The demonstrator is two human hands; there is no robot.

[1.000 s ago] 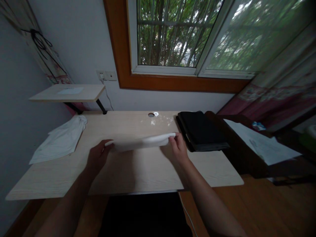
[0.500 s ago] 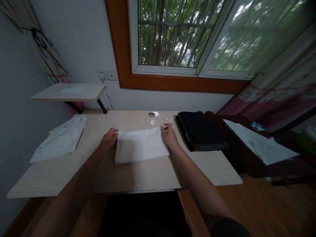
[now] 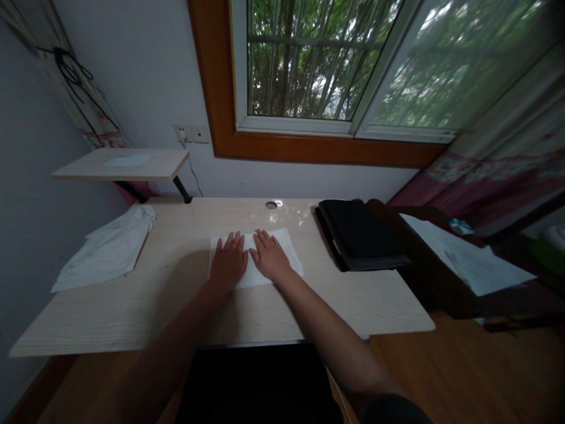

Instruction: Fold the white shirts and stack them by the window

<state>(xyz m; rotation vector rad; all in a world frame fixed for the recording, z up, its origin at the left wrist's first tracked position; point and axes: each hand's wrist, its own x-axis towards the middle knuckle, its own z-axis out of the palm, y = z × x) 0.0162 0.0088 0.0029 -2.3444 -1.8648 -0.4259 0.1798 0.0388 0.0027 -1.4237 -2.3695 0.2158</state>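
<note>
A white folded cloth (image 3: 288,250), roughly rectangular, lies flat on the pale wooden desk (image 3: 344,306). My left hand (image 3: 228,259) rests palm down on its left half, fingers stretched forward. Beside it, my right hand (image 3: 269,254) lies flat on the cloth's middle, with the fingers a little spread. The thumbs are close together, and neither hand grasps anything. Both hands and wrists hide much of the cloth's surface.
Another white cloth (image 3: 108,247) lies at the desk's left side, below a small raised shelf (image 3: 119,168). A stack of black folders (image 3: 359,235) is on the right. Papers (image 3: 463,253) lie on a dark surface beyond the desk's right edge.
Both hands have let go of the cloth's upper corners and moved inward. They now lie flat on top of it; the cloth stays in about the same place.
</note>
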